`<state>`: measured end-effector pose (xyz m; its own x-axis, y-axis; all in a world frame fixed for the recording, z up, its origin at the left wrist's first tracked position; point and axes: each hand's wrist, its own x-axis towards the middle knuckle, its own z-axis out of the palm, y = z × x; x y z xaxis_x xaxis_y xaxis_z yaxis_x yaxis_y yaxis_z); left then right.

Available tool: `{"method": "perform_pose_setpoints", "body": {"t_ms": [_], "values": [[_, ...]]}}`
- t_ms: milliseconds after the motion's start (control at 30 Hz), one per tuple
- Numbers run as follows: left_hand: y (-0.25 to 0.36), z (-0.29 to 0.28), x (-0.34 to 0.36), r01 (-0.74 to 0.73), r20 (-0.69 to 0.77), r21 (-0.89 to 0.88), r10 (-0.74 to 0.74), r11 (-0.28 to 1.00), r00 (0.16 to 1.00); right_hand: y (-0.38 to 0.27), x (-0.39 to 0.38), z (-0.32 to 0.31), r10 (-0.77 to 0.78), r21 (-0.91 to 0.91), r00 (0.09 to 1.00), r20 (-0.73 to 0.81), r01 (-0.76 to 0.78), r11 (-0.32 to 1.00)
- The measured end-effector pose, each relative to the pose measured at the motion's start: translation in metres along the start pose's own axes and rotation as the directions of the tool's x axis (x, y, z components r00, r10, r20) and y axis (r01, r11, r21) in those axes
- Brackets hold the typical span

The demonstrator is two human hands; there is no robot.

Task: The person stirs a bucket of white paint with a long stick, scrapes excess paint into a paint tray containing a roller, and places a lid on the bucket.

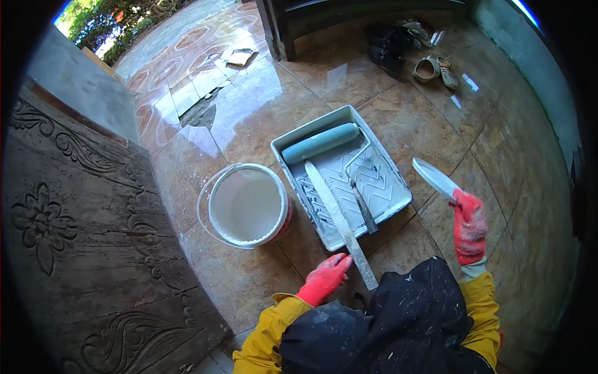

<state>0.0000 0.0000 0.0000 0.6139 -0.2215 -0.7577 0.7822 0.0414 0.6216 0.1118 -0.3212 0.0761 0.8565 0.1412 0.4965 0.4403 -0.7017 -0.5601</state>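
My right hand [470,225], in a red glove, grips the rim of a white round lid [435,179] tilted nearly edge-on, out to the right of the paint tray [391,201]. My left hand [325,278], gloved in red too, is beside the lower end of a long flat paint-smeared stick [339,218]. Its fingers point toward the stick, slightly apart, and do not wrap round it. That stick lies across the tray's front edge. Inside the tray rests a paint roller [321,143] with its dark handle [363,209] toward me. To the left stands a white bucket [248,206], uncovered, pale inside.
A carved dark wooden door [93,237] fills the left side. Shoes [436,71] and dark footwear [387,50] lie at the far right near the wall [529,68]. Broken floor tiles [198,100] lie at the far left. A dark wooden post [276,31] stands at the back.
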Motion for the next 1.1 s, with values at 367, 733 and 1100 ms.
{"method": "perform_pose_setpoints", "body": {"t_ms": [367,733,1100], "values": [[-0.017,0.038,0.05,-0.088,0.116,-0.24,0.119,0.967,0.986,0.109,-0.138,0.036,0.429,-0.222,0.877,0.214,-0.384,0.896],[-0.025,0.045,0.021,-0.1,0.217,-0.064,0.112,0.993,0.97,-0.024,0.012,0.171,0.428,-0.138,0.722,0.544,-0.426,0.894],[-0.028,0.034,0.008,-0.106,0.129,-0.188,0.132,0.976,0.983,-0.035,0.019,0.178,0.474,0.089,0.425,0.772,-0.809,0.581]]}}
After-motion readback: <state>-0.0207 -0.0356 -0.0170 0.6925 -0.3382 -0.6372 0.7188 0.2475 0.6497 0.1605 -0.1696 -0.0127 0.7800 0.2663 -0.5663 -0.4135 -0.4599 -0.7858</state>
